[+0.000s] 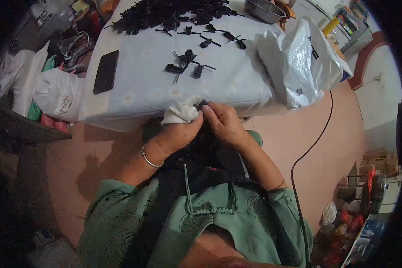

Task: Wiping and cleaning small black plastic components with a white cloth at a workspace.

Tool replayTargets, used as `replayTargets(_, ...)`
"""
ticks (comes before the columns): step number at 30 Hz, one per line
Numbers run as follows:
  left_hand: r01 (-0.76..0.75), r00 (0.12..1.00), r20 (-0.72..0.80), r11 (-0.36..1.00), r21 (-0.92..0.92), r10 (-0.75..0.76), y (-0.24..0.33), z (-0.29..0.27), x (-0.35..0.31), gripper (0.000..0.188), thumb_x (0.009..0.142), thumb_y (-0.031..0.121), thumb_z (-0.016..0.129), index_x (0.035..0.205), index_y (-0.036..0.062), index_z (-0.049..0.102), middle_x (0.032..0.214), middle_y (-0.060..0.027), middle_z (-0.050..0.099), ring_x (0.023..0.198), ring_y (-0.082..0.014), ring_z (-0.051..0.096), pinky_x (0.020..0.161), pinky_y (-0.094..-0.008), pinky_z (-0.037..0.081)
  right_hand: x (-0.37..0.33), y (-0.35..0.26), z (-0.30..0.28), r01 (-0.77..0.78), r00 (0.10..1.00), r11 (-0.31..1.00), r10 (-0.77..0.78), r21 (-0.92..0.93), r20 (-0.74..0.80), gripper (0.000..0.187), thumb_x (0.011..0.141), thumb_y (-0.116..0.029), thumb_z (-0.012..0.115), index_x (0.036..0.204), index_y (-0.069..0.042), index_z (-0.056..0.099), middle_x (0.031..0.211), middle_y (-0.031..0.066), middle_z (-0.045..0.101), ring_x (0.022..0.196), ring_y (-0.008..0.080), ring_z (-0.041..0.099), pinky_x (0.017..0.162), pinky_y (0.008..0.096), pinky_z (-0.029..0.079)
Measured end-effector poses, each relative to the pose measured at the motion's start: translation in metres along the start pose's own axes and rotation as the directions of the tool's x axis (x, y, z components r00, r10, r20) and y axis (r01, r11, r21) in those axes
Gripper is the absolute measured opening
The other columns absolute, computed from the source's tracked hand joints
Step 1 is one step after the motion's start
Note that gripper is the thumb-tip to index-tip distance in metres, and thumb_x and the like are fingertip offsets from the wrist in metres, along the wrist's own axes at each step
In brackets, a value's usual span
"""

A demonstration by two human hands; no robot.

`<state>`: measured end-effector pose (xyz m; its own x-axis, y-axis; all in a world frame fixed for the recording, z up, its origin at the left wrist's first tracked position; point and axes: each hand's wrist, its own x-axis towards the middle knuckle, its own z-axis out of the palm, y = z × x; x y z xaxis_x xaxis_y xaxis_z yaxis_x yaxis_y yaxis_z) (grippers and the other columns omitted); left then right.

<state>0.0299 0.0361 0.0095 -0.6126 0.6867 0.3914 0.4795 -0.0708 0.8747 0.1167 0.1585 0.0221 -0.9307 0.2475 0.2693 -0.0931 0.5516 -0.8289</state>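
Both my hands meet just in front of the table's near edge. Crumpled white cloth (182,111) covers the fingers of my left hand (181,134), which is closed on it. My right hand (224,121) pinches a small black part (203,104), and its thumb touches the left hand's side. The part's far end is hidden between the fingers and the cloth. Beyond my hands, a few similar black parts with thin strips (183,64) lie in a loose cluster. Several more (205,42) are scattered farther back, in front of a large heap of them (161,15).
A white cloth covers the table (134,85). On it are a dark phone (106,71) at left, a bulging white plastic bag (290,62) at right and a metal bowl (265,10) behind. White sacks (56,91) stand on the left. A black cable (310,156) runs down the right side.
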Motion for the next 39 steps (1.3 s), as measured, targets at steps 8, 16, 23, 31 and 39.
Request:
replayTargets(8,-0.219,0.976,0.099,0.877,0.428,0.196,0.002,0.002,-0.003,0.020,0.072,0.006,0.050,0.089,-0.0012,0.056,0.081,-0.0204,0.056,0.073,-0.0364,0.056,0.064,-0.0367,0.046,-0.010,0.029,0.029,-0.164,0.980,0.981,0.174,0.103,-0.097,0.025,0.089,-0.021,0.046,0.092,0.001,0.059,0.076,0.0062,0.061,0.073,0.0077,0.048,0.067,0.0261,0.042)
replayTargets(16,-0.297,0.951,0.042,0.874,0.385,0.305,-0.004,0.012,0.001,0.015,0.073,0.008,0.049,0.083,-0.0012,0.056,0.075,-0.0184,0.056,0.069,-0.0362,0.055,0.060,-0.0395,0.045,-0.003,0.024,0.013,-0.242,0.970,0.942,0.231,0.230,0.077,0.029,0.090,-0.024,0.045,0.088,0.003,0.056,0.071,0.0024,0.057,0.069,0.0064,0.046,0.064,0.0256,0.042)
replayTargets(23,-0.306,0.951,0.114,0.813,0.496,0.288,0.005,0.014,0.003,0.018,0.073,0.004,0.052,0.090,-0.0023,0.055,0.083,-0.0193,0.057,0.076,-0.0321,0.057,0.068,-0.0334,0.045,-0.013,0.034,0.022,-0.203,0.973,0.909,0.228,0.365,-0.025,0.029,0.090,-0.025,0.045,0.077,0.000,0.054,0.066,-0.0060,0.046,0.065,0.0047,0.038,0.058,0.0229,0.038)
replayTargets(31,0.009,0.999,0.042,0.994,0.105,-0.014,-0.023,0.001,-0.006,0.014,0.081,0.011,0.054,0.090,0.0010,0.056,0.076,-0.0107,0.056,0.066,-0.0214,0.054,0.058,-0.0302,0.044,-0.017,0.031,0.005,-0.131,0.991,0.949,0.127,0.287,0.031,0.024,0.087,-0.021,0.051,0.080,0.002,0.052,0.071,0.0016,0.049,0.067,0.0076,0.043,0.058,0.0251,0.039)
replayTargets(39,0.322,0.938,0.200,0.925,-0.201,-0.282,-0.006,-0.005,-0.005,0.025,0.086,0.011,0.046,0.109,0.0034,0.046,0.072,0.0001,0.050,0.050,-0.0076,0.045,0.044,-0.0235,0.038,-0.014,0.031,-0.007,0.235,0.970,0.972,-0.236,-0.026,-0.050,0.012,0.077,-0.011,0.062,0.084,-0.002,0.058,0.066,0.0079,0.054,0.060,0.0109,0.047,0.057,0.0260,0.040)
